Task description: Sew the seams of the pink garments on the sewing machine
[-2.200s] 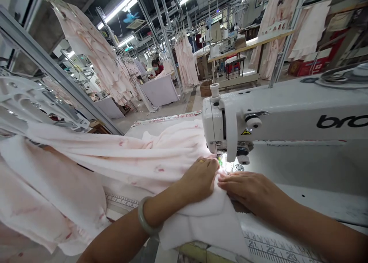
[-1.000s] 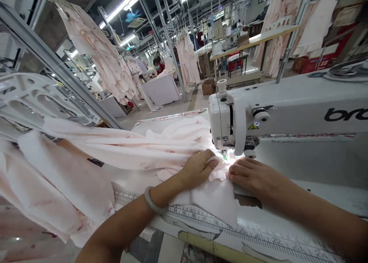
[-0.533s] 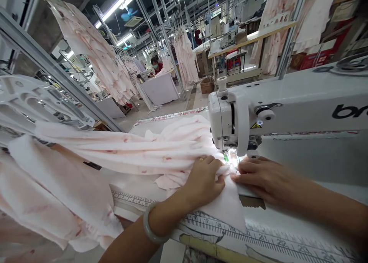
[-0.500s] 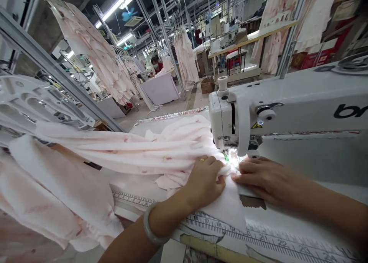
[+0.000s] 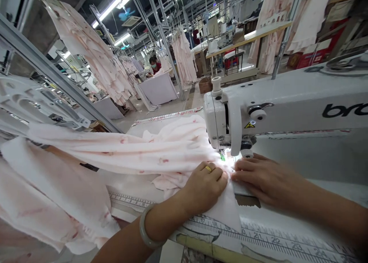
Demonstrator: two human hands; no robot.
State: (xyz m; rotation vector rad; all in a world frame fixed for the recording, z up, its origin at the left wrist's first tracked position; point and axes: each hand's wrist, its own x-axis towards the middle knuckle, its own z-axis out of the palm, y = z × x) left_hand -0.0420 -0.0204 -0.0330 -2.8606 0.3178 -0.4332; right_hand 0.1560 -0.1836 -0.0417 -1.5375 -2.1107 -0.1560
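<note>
From where I watch, the white sewing machine (image 5: 287,102) fills the right half of the view, its arm running off frame and its head standing over the table (image 5: 316,201), while the pale pink printed fabric (image 5: 138,152) drapes in a long swag from a rack at far left down across the table edge to the needle. Compared with the frame a second back, the cloth lies a little further under the head and the folds beside it are flatter, which I read as the seam feeding along rather than stopping. My left hand (image 5: 205,186) has slid in closer to the presser foot (image 5: 222,156); it now lies knuckles up with the fingers curled and pressed down, its grip bunched on a fold of the fabric right beside the needle, ring and pale bangle (image 5: 145,228) showing. My right hand (image 5: 258,177) has shifted slightly too and is a touch blurred; it lies flat and unclenched, grasping nothing, fingertips resting on the cloth just in front of the foot, nearly touching the left. Along the near table edge the printed measuring tape (image 5: 273,242) runs under my forearms. Far back, another person sits at a table among hanging garments (image 5: 94,64).
</note>
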